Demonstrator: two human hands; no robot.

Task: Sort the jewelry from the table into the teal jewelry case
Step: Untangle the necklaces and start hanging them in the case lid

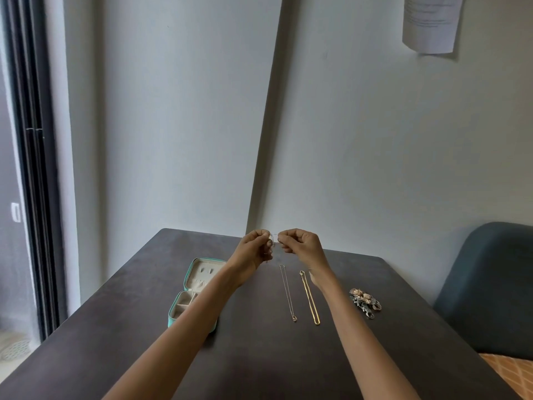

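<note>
Seemingly thin chain (274, 235) pinched between both hands' fingers (284, 236).

We cannot identify the thin chain (273, 237) pinched between the left hand (253, 249) and right hand (298, 246); it is too fine. The left forearm hides part of the teal jewelry case (192, 290). The brooch cluster (364, 302) stays indistinct.
</note>
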